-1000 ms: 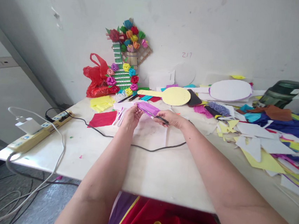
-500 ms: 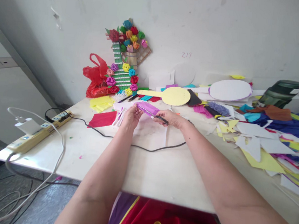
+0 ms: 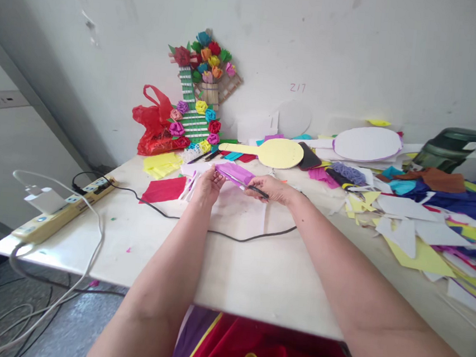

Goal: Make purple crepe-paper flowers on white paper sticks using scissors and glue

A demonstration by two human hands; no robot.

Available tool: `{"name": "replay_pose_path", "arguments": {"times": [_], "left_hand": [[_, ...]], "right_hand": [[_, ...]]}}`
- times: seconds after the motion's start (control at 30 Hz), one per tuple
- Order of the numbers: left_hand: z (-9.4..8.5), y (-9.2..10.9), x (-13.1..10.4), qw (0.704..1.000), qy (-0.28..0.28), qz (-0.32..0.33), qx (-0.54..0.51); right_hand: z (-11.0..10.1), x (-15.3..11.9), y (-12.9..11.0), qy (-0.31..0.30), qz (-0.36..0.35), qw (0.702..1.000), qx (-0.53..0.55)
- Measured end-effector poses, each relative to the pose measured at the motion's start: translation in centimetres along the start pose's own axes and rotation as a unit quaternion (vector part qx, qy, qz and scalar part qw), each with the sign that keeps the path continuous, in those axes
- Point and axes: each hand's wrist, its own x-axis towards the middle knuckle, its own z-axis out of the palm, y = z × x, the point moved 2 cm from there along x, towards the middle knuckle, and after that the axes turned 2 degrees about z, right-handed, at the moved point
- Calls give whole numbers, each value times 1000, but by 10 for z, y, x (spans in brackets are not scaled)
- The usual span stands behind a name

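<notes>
Left grip (image 3: 211,186) is pinching purple paper (image 3: 238,172); right grip (image 3: 276,190) is holding scissors (image 3: 258,192) along its near edge. Paper is sitting between grips, over counter (image 3: 253,281) (black cord (image 3: 236,239) is running nearer); red sheet (image 3: 163,189) is lying left.

Wall (image 3: 359,55) | number (image 3: 298,88) "217" (reddish handwriting) | first character perhaps "Z"

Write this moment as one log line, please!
left hand: holds purple sheet | right hand: holds scissors | table: red sheet
</notes>
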Motion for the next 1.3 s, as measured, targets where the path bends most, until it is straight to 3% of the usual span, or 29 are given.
{"name": "replay_pose_path", "arguments": {"times": [0.57,1.3], "left_hand": [[9,-1,-9,1000,-10,-5,3],[6,-2,-7,1000,-20,0,16]], "right_hand": [[-3,-1,1,-7,7,1000,-27],[-3,0,2,-1,-5,1000,4]]}}
